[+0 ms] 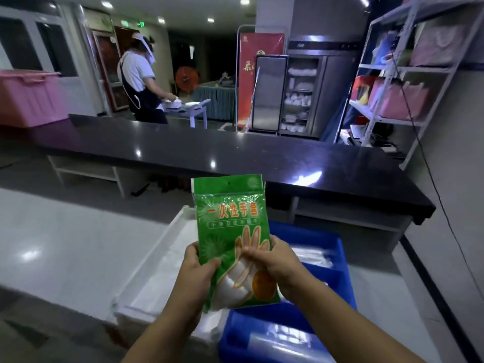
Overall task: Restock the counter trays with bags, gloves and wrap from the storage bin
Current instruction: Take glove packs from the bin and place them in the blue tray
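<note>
Above the blue tray (pixel 337 247), both hands' grips (pixel 199 268) (pixel 272 260) clasp an upright green glove packet (pixel 231 221).

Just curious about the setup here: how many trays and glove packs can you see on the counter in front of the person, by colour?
Green glove pack, held in both hands: 1
White tray: 1
Blue tray: 1
Total: 3

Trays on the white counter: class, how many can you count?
2. A white tray sits left of the glove packet; a blue tray sits right of it. The hands and packet may hide others.
</note>
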A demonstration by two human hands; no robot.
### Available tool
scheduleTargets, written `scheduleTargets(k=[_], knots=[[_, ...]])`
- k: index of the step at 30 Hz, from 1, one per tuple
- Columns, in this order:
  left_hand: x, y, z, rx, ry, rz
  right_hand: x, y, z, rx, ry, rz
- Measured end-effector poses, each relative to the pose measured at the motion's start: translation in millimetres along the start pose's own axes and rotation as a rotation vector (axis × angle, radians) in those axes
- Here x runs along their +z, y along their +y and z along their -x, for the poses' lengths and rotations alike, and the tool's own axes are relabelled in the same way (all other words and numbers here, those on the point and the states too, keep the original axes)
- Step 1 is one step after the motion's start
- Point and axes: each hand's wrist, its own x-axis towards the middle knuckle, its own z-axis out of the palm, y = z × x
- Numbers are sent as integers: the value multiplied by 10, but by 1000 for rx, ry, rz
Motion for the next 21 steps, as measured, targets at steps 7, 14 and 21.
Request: scheduleTargets(k=[7, 14, 21], knots=[[1009, -347, -442, 52, -221, -377, -1293, -382, -127, -198, 261, 314], [1618, -818, -1111, 280, -474, -1252, -2423, -456, 106, -195, 562, 654], [2074, -994, -1716, 234, -846, -1458, -2718, -388, 415, -95, 731, 773]])
